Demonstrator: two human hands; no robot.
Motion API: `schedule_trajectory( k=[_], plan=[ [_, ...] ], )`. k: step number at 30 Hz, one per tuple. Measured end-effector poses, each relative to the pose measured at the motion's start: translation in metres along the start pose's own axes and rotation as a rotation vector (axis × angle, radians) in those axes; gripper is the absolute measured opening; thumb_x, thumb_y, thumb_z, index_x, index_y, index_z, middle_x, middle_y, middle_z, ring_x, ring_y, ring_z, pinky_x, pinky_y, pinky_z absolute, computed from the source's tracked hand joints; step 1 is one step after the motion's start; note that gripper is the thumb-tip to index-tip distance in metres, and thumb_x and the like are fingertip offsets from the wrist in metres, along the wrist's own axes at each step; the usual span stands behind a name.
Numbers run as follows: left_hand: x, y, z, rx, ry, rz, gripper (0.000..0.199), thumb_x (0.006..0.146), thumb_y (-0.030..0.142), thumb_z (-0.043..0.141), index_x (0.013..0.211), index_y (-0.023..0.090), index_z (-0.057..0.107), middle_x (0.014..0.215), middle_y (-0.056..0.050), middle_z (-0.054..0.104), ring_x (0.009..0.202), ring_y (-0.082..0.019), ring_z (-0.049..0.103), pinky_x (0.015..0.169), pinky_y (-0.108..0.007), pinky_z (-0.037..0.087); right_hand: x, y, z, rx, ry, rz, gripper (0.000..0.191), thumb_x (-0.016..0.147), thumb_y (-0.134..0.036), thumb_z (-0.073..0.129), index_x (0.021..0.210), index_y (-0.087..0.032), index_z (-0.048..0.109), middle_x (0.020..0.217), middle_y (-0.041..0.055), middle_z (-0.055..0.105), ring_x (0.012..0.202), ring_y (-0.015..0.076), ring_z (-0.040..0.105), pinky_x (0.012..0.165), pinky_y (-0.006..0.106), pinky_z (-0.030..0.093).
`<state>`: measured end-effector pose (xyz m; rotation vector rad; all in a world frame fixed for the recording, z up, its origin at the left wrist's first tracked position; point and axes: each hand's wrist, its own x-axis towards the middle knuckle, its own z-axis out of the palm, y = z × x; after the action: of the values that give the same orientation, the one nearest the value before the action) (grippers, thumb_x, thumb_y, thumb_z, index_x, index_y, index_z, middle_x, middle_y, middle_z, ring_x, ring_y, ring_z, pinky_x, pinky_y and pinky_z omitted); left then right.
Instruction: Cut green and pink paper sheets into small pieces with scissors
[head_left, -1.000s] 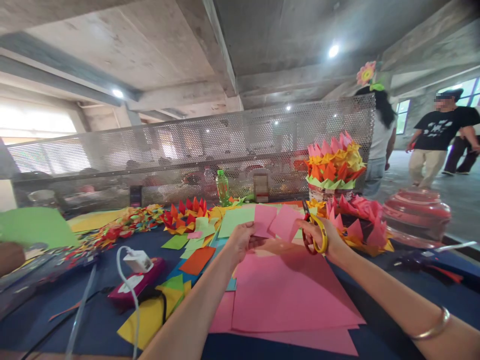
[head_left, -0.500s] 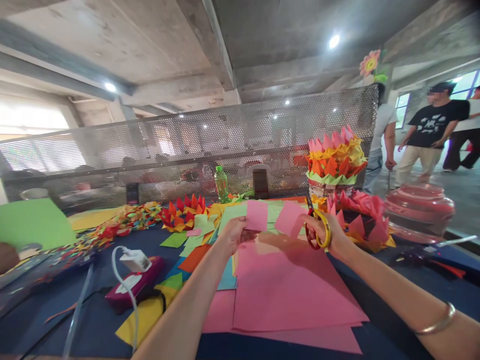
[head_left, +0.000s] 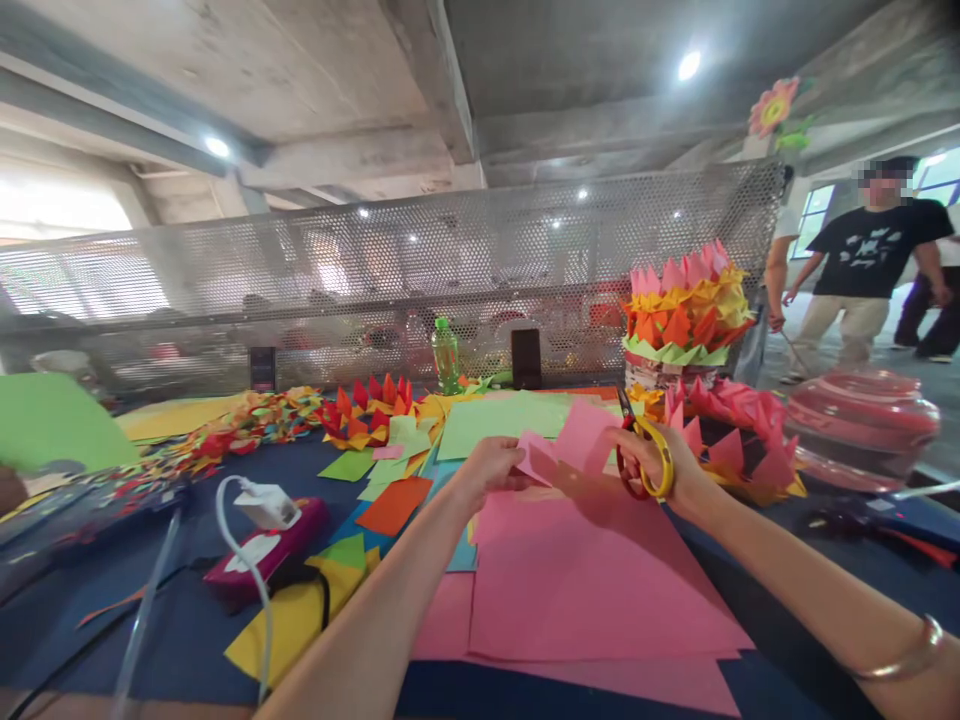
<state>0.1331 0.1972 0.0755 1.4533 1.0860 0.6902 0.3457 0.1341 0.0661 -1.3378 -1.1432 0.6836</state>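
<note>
My left hand (head_left: 491, 472) pinches a small pink paper piece (head_left: 537, 458) by its left side. A second pink paper piece (head_left: 587, 437) is held at its right edge by my right hand (head_left: 660, 462), and the two pieces meet or overlap between my hands. Hooked on the fingers of my right hand are scissors (head_left: 657, 458) with yellow and red handles, their blades pointing up. Below both hands lie large pink paper sheets (head_left: 592, 590), and pale green sheets (head_left: 487, 422) spread out behind them.
To the right stand a pink folded-paper ring (head_left: 731, 440), a tiered paper decoration (head_left: 682, 310) and a clear pink jar (head_left: 862, 430). A purple power strip (head_left: 300, 550) with a charger lies left. A green bottle (head_left: 445, 357) stands before the perforated metal screen (head_left: 420, 280).
The two pink pieces, apart before, have come together as my left hand moved right and its piece tilted. The view has shifted slightly.
</note>
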Motion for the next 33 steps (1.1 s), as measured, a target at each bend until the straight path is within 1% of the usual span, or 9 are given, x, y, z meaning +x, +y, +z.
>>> schedule_trajectory(
  k=[5,8,11,14,18,21,26,29,33],
  plan=[
    [0.007,-0.006,-0.011,0.178,0.186,0.069,0.026,0.076,0.016,0.054,0.099,0.01,0.066,0.089,-0.013,0.071,0.076,-0.021,0.068,0.063,-0.028,0.052,0.0,0.0,0.0,0.015,-0.004,-0.006,0.047,0.074,-0.043,0.061,0.038,-0.022,0.038,0.028,-0.0053,0.037,0.023,0.0096,0.039,0.027,0.021,0.027],
    [0.01,-0.007,-0.021,0.3,0.309,0.145,0.017,0.073,0.016,0.059,0.087,0.012,0.068,0.089,-0.012,0.07,0.089,-0.024,0.065,0.073,-0.03,0.049,-0.001,0.0,0.0,0.025,-0.02,-0.004,0.046,0.075,-0.043,0.061,0.04,-0.022,0.039,0.028,-0.0052,0.039,0.023,0.0098,0.039,0.027,0.021,0.028],
    [0.008,-0.004,-0.025,0.362,0.353,0.226,0.009,0.073,0.016,0.06,0.075,0.014,0.068,0.087,-0.011,0.07,0.097,-0.025,0.061,0.082,-0.032,0.045,-0.002,0.0,0.0,0.031,-0.031,-0.005,0.045,0.075,-0.042,0.061,0.042,-0.023,0.038,0.028,-0.0058,0.038,0.023,0.0101,0.039,0.027,0.021,0.027],
    [0.002,0.003,-0.021,0.343,0.282,0.273,0.012,0.076,0.021,0.059,0.075,0.015,0.068,0.086,-0.01,0.07,0.09,-0.022,0.062,0.079,-0.029,0.046,-0.003,0.0,0.001,0.032,-0.059,-0.008,0.044,0.076,-0.039,0.059,0.042,-0.023,0.038,0.027,-0.006,0.039,0.022,0.0103,0.04,0.026,0.021,0.026],
    [-0.008,0.012,-0.01,0.201,0.07,0.288,0.025,0.081,0.037,0.058,0.088,0.015,0.068,0.092,-0.01,0.071,0.082,-0.017,0.063,0.068,-0.025,0.048,-0.006,-0.001,0.004,0.041,-0.114,-0.022,0.043,0.077,-0.037,0.058,0.042,-0.023,0.038,0.028,-0.0067,0.038,0.021,0.0107,0.041,0.027,0.021,0.028],
    [-0.011,0.013,-0.003,0.053,-0.073,0.283,0.034,0.076,0.042,0.066,0.095,0.014,0.067,0.09,-0.01,0.069,0.078,-0.015,0.061,0.066,-0.025,0.047,-0.011,-0.004,0.007,0.039,-0.139,-0.031,0.041,0.076,-0.033,0.057,0.042,-0.022,0.038,0.028,-0.007,0.039,0.022,0.0095,0.04,0.028,0.021,0.028],
    [-0.008,0.005,0.004,0.02,-0.158,0.286,0.033,0.067,0.039,0.074,0.087,0.013,0.067,0.072,-0.002,0.063,0.063,-0.011,0.054,0.06,-0.022,0.042,-0.02,-0.011,0.012,0.039,-0.182,-0.002,0.037,0.076,-0.031,0.055,0.044,-0.022,0.039,0.028,-0.0077,0.039,0.02,0.0093,0.037,0.027,0.021,0.027],
    [-0.005,0.001,0.003,0.102,-0.12,0.279,0.023,0.066,0.034,0.071,0.072,0.013,0.066,0.06,0.001,0.057,0.055,-0.009,0.048,0.055,-0.021,0.038,-0.021,-0.011,0.014,0.044,-0.209,0.015,0.033,0.075,-0.036,0.057,0.049,-0.023,0.042,0.029,-0.0083,0.039,0.02,0.0096,0.035,0.026,0.021,0.027],
    [0.002,-0.003,-0.005,0.214,0.086,0.256,0.015,0.07,0.028,0.062,0.066,0.014,0.062,0.054,0.002,0.053,0.05,-0.009,0.046,0.052,-0.022,0.036,-0.013,-0.001,0.013,0.018,-0.18,0.013,0.027,0.076,-0.042,0.055,0.059,-0.023,0.045,0.031,-0.0101,0.037,0.022,0.0102,0.035,0.025,0.02,0.027]
  ],
)
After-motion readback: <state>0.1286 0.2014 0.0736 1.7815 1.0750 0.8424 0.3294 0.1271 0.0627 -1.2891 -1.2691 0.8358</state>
